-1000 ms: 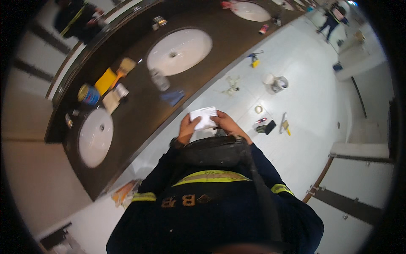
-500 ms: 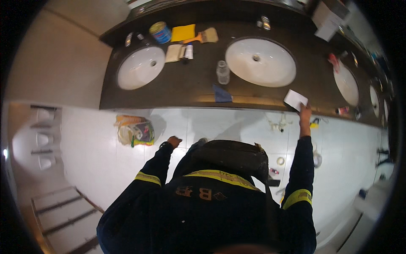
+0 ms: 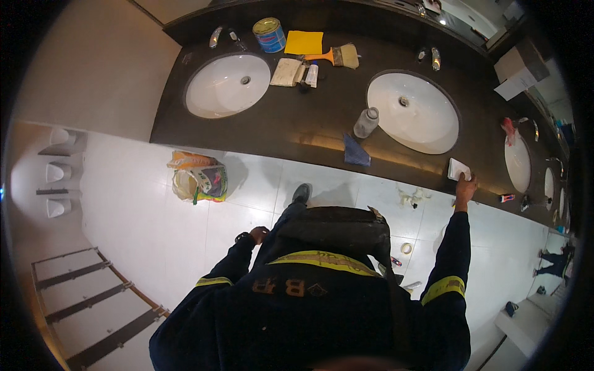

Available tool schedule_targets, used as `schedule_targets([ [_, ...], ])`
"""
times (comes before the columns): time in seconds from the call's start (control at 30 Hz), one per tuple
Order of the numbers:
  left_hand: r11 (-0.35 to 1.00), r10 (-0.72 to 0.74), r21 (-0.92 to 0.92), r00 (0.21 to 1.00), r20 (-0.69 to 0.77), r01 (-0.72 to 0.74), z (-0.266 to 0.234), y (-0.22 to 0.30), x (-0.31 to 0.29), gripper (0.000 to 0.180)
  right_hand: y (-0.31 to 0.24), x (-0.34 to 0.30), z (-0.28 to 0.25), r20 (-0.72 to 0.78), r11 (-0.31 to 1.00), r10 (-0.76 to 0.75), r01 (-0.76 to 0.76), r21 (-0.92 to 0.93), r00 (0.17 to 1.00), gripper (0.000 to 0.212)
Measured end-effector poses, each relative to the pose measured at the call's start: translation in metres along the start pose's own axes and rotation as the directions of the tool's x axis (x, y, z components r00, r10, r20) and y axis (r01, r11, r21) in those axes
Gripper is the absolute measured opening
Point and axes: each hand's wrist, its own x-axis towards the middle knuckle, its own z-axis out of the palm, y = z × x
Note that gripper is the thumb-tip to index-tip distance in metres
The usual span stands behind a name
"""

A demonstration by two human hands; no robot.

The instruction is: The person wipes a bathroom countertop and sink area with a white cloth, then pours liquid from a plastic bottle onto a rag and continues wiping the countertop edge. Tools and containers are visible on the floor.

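At the counter's front edge, right of the middle sink, my right hand (image 3: pixel 467 187) has its fingers closed on a flat white square pad (image 3: pixel 458 168). The pad looks laid on the dark counter (image 3: pixel 309 117); whether it is paper or cloth I cannot make out. My left hand (image 3: pixel 258 234) hangs low beside my body, over the floor, with a dark band at its wrist. Its fingers are mostly hidden and nothing shows in it. Left of the pad lie a folded blue cloth (image 3: pixel 357 150) and a clear bottle (image 3: pixel 366 122) by the middle sink (image 3: pixel 414 114).
Farther left are a blue tin (image 3: pixel 268 36), a yellow sheet (image 3: pixel 304 42), a wide paintbrush (image 3: pixel 337 56) and a white tube (image 3: pixel 312 75). Below the counter, a filled plastic bag (image 3: pixel 198 177) stands on the floor near a tape roll (image 3: pixel 406 248). A person (image 3: pixel 554 263) is at far right.
My view has turned, shifting the counter in the picture. The pad in my right hand has moved right along the counter edge. My left hand has drawn in closer to my body.
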Motion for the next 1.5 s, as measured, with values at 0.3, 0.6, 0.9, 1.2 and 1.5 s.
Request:
schedule_targets([
  [0.3,0.767,-0.319,-0.501,0.916,0.245,0.401,-0.227,-0.059,0.151,0.032,-0.010,-0.033,-0.053,-0.195,0.969,0.087,-0.038,0.244,0.977,0.068],
  [0.6,0.946,0.075,0.323,0.968,-0.239,0.006,-0.405,-0.022,0.489,0.033,-0.066,-0.253,-0.083,-0.219,0.915,0.167,-0.068,0.397,0.961,0.055],
  [0.9,0.781,0.328,0.595,0.935,-0.134,-0.188,-0.352,-0.114,0.605,0.028,-0.071,-0.460,-0.076,-0.164,0.823,0.471,-0.365,0.434,0.867,0.049],
  [1.2,0.733,-0.023,0.676,0.990,0.141,-0.079,-0.346,-0.018,0.585,0.045,-0.098,-0.439,-0.065,-0.129,0.804,0.469,-0.363,0.471,0.874,0.048],
  [1.5,0.778,0.102,0.626,0.993,-0.052,-0.047,-0.357,-0.051,0.587,0.038,-0.167,-0.376,-0.070,-0.010,0.810,0.287,-0.237,0.536,0.958,0.045],
])
